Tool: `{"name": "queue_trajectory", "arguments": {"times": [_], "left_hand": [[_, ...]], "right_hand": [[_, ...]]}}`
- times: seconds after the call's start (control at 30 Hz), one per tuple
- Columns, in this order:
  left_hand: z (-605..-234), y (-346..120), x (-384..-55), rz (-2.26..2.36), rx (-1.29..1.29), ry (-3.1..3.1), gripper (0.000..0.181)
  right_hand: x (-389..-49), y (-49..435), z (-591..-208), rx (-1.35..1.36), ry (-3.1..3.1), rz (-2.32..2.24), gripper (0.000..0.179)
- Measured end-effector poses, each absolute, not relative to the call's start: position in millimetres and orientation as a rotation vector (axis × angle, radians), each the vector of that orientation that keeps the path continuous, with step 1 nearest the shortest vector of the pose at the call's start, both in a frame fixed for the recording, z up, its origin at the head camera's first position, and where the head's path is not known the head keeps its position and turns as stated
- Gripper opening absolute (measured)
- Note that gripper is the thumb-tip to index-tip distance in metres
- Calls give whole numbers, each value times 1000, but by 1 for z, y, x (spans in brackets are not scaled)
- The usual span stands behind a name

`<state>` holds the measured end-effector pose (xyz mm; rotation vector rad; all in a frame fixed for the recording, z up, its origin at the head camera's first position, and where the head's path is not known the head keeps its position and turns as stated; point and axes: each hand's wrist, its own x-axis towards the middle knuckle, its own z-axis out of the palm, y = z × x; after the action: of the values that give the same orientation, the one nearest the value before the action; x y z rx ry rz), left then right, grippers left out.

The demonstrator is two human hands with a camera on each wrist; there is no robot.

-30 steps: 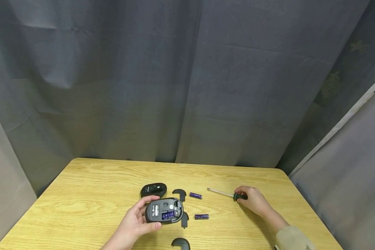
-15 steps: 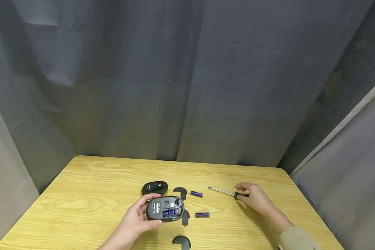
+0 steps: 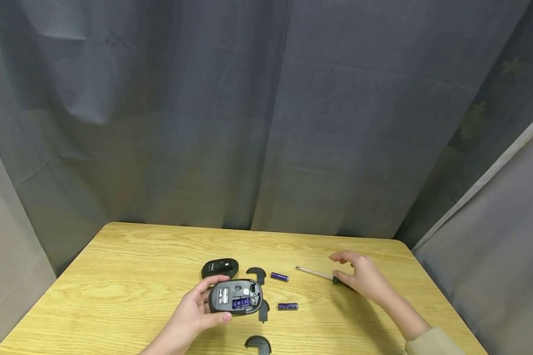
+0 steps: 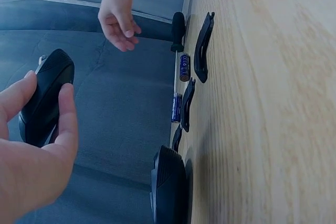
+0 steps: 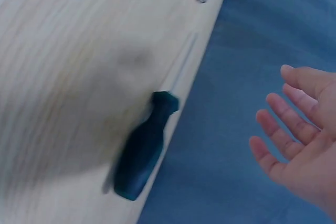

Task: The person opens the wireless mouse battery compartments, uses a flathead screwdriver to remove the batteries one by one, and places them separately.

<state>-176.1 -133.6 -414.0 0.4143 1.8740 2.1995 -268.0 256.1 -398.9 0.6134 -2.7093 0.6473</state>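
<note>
My left hand grips a black computer mouse by its sides, underside up. Its battery compartment is uncovered, and a purple battery lies inside. In the left wrist view the mouse is held clear of the table between thumb and fingers. My right hand hovers over a screwdriver, fingers loosely bent and holding nothing. From the head, the hand hides most of the handle. The right wrist view shows the whole dark green handle on the table, apart from the fingers.
Behind the held mouse, a second black mouse lies underside up on the wooden table. Three dark battery covers stand in a column to the right. Two loose purple batteries lie beside them. A grey curtain hangs behind.
My right hand has let go of the screwdriver handle and risen off it. The screwdriver stays on the table. My left hand keeps holding the mouse in about the same place.
</note>
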Motion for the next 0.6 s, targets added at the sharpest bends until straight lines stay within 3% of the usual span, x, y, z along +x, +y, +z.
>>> {"name": "queue_trajectory", "arguments": {"times": [0.6], "left_hand": [[-413, -130, -176, 2190, 435, 1897, 71]], "right_hand": [[-238, 221, -356, 712, -2497, 620, 34]]}}
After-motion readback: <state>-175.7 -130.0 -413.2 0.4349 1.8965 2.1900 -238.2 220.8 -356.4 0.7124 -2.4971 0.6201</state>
